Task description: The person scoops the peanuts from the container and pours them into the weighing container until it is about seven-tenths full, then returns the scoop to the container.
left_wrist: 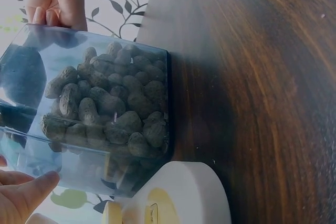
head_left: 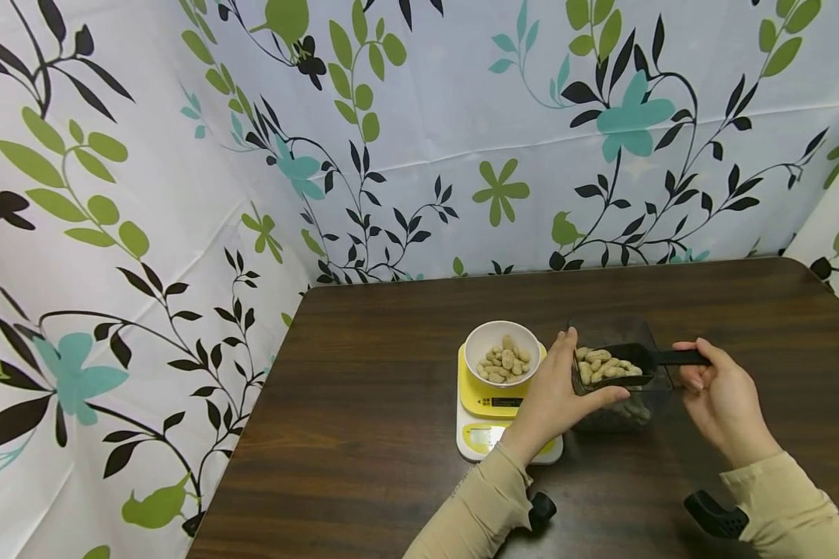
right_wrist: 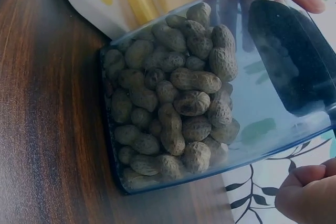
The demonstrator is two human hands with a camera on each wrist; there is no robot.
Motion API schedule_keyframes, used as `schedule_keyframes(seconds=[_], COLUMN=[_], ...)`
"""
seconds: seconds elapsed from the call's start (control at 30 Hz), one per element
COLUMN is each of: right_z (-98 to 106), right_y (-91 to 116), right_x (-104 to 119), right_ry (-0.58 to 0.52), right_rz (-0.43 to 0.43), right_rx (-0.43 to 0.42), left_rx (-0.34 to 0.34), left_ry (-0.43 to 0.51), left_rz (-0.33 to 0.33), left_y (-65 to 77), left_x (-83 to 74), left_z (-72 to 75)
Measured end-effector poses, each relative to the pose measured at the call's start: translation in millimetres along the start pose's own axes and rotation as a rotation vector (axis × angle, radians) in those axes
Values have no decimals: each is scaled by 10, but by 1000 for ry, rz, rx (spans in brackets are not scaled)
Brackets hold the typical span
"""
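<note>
My right hand (head_left: 723,400) grips the handle of a black scoop (head_left: 643,359), which holds several peanuts in their shells (head_left: 597,365). The scoop is inside the upper part of a tall clear container (right_wrist: 252,98), above a heap of unshelled peanuts (right_wrist: 191,80) seen through the wall. On the container's left side, my left hand (head_left: 555,396) holds it near the rim, its thumb stretched along the near side. Left of that hand, a white bowl (head_left: 477,341) with some peanuts (head_left: 505,361) sits on a yellow and white kitchen scale (head_left: 467,439).
The dark wooden table (head_left: 363,404) carries the scale and container side by side, close together. A patterned curtain (head_left: 419,140) with leaves and flowers hangs behind the table and along its left side.
</note>
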State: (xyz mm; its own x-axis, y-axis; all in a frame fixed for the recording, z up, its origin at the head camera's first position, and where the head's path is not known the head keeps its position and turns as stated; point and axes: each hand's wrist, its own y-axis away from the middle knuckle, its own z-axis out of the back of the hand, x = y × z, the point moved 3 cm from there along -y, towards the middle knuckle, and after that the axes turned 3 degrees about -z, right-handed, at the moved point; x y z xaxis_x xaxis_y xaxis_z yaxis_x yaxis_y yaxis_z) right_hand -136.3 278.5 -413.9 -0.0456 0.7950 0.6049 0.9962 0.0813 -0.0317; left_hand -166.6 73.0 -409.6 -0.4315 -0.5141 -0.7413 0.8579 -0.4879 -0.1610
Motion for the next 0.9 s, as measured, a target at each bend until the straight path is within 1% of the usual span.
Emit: schedule_keyframes(seconds=[0.13,0.37,0.5,0.67,0.8,0.9], right_z=[3,26,41,33,29,16], right_y=[15,33,45,43,45,45], right_x=[25,49,53,62,79,108], right_ry=[-50,-19,-28,-47,-26,-35], right_rz=[14,18,24,29,31,34], right_rx=[19,13,20,34,13,4], left_rx=[-1,6,13,0,-11,-9], left_ry=[1,-4,-6,-4,-16,-34], left_rz=[-6,-13,-20,-18,-13,-16], left_y=[-9,-9,-5,4,9,0], left_x=[-7,-22,-35,-31,-31,-38], left_z=[1,3,2,-3,3,21])
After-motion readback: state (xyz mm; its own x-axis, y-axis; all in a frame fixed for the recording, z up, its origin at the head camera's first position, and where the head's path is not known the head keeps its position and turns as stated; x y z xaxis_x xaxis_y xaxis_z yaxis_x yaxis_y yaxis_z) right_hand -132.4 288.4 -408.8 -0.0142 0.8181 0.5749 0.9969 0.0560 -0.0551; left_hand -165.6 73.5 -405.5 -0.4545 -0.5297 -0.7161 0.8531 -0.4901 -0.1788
